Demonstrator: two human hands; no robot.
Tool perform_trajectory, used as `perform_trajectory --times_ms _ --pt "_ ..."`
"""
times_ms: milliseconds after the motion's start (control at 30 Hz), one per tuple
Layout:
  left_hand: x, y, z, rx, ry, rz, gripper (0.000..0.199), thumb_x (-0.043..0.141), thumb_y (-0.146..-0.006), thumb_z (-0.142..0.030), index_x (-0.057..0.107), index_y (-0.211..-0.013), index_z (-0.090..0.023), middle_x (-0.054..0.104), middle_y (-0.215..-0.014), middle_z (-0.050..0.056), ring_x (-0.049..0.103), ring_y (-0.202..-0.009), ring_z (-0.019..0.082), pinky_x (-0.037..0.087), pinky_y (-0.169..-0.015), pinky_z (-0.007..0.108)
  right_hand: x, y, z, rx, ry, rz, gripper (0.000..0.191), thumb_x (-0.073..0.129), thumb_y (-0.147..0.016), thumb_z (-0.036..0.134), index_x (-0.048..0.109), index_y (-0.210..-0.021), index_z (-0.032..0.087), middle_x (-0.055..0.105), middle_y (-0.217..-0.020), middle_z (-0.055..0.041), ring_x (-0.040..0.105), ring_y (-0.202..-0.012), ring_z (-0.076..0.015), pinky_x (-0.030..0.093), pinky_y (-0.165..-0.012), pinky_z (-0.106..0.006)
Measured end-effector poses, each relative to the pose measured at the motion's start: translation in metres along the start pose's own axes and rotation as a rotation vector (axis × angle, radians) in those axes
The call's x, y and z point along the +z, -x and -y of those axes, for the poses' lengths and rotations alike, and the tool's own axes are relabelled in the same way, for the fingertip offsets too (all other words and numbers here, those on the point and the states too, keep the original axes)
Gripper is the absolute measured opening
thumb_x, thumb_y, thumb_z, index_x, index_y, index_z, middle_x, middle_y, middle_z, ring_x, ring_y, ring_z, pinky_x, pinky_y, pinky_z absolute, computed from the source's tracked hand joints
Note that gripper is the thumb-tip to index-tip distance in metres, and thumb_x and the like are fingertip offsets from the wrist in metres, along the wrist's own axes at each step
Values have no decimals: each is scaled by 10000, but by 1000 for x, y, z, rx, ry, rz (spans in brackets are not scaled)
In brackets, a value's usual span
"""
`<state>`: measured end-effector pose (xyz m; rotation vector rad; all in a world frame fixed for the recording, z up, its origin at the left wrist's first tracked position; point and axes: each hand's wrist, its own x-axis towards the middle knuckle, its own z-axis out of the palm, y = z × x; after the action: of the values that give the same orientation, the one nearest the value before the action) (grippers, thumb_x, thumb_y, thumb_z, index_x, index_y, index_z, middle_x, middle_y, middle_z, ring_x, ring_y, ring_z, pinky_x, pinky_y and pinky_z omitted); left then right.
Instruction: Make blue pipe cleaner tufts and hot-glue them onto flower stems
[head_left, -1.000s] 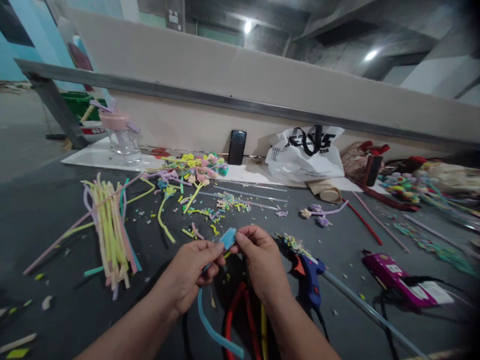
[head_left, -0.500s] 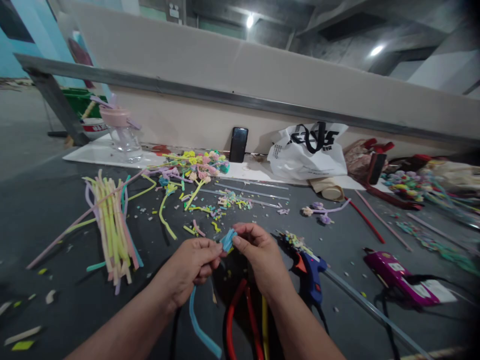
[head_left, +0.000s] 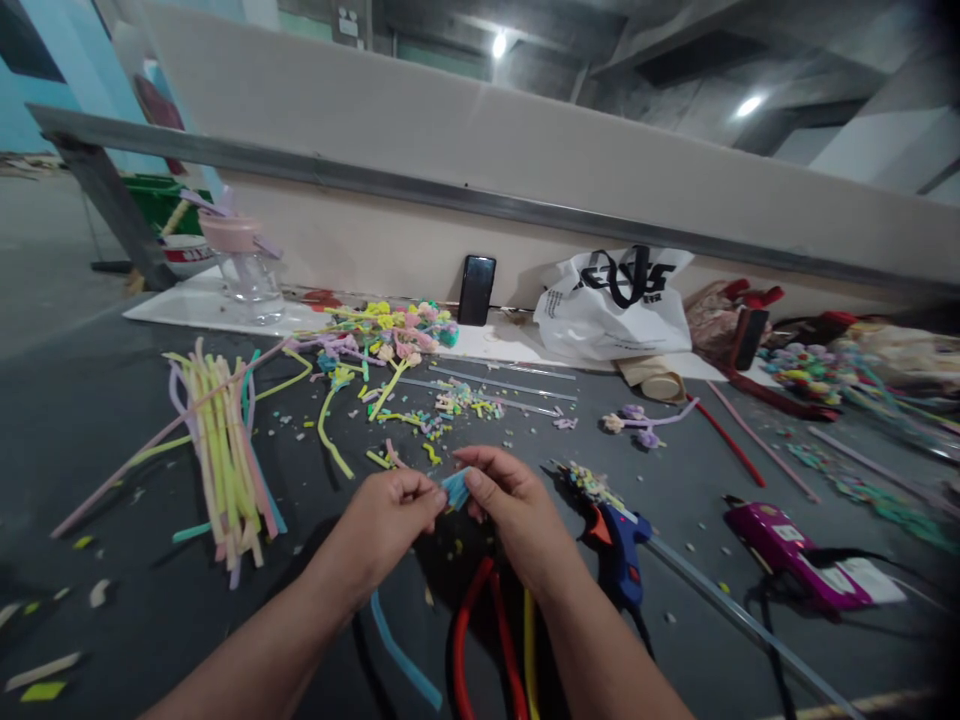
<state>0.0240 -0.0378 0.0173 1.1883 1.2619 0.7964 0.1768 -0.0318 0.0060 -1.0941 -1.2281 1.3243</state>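
Between my two hands is a small blue bundle of folded pipe cleaner (head_left: 455,488). My left hand (head_left: 390,515) pinches its left end with thumb and forefinger. On the other end, the thumb and fingers of my right hand (head_left: 514,510) are closed. A longer blue pipe cleaner (head_left: 405,655) hangs or lies below my left hand; whether it joins the bundle is hidden. Under my wrists lie red-handled pliers or cutters (head_left: 469,620), their jaws in shadow. A blue glue gun (head_left: 622,550) with an orange trigger rests right of my right hand, its nozzle among coloured scraps.
A bundle of pastel pipe cleaners (head_left: 221,440) lies at left. Small fuzzy flowers (head_left: 405,335) and scraps spread behind my hands. A phone (head_left: 477,290) leans at the back beside a white bag (head_left: 615,305). At right lies a purple device (head_left: 784,550) with a black cord.
The blue bundle has turned slightly between my fingers, and my left fingers have shifted along it. The hanging blue pipe cleaner has moved a little left at its upper end.
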Motion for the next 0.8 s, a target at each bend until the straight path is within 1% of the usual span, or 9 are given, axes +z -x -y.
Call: perform_trajectory --times_ms 100,167,267,333,433,567,800 --pt "0 0 0 34 -34 -3 281 568 -736 -366 524 -543 -167 358 -411 -78 266 -386 62 178 -402 205 1 -1 -2 -2 20 -39 175 659 -744 326 667 -854 191 561 -638 36 457 -507 -74 367 -500 -199" --pt "1 -1 1 64 -48 -19 237 565 -742 -363 568 -620 -160 441 -471 -59 347 -424 74 249 -427 200 1 -2 -3 -10 19 -72 149 668 -736 321 659 -803 188 561 -637 43 455 -492 -64 356 -486 -190" --pt "4 -1 3 139 -58 -84 199 596 -719 -337 596 -808 -158 577 -650 -8 522 -596 127 389 -551 221 0 -2 -4 -37 7 -120 136 668 -738 318 638 -764 188 549 -612 53 455 -484 -63 341 -475 -184" --pt "6 0 5 213 -75 -131 252 625 -697 -323 576 -893 -172 611 -762 14 571 -709 156 431 -639 246 0 -2 -5 -47 -9 -142 136 661 -746 321 628 -759 189 534 -585 58 451 -486 -68 334 -475 -187" --pt "9 1 8 270 -126 -158 250 639 -693 -308 568 -906 -199 612 -838 10 590 -733 154 442 -666 248 1 -2 -5 -42 -40 -162 140 660 -744 327 621 -760 193 524 -569 60 441 -479 -77 328 -473 -196" --pt "10 2 11 307 -138 -195 178 614 -720 -295 582 -876 -215 622 -843 2 597 -704 149 444 -645 240 3 0 -3 -44 -38 -168 146 662 -743 328 615 -760 191 511 -544 61 441 -481 -81 326 -474 -196" --pt "9 3 13 345 -113 -178 134 594 -747 -291 610 -864 -227 649 -861 13 601 -768 165 451 -710 249 3 1 -2 -42 -35 -157 151 663 -740 330 602 -761 194 491 -510 67 423 -465 -86 306 -464 -201"
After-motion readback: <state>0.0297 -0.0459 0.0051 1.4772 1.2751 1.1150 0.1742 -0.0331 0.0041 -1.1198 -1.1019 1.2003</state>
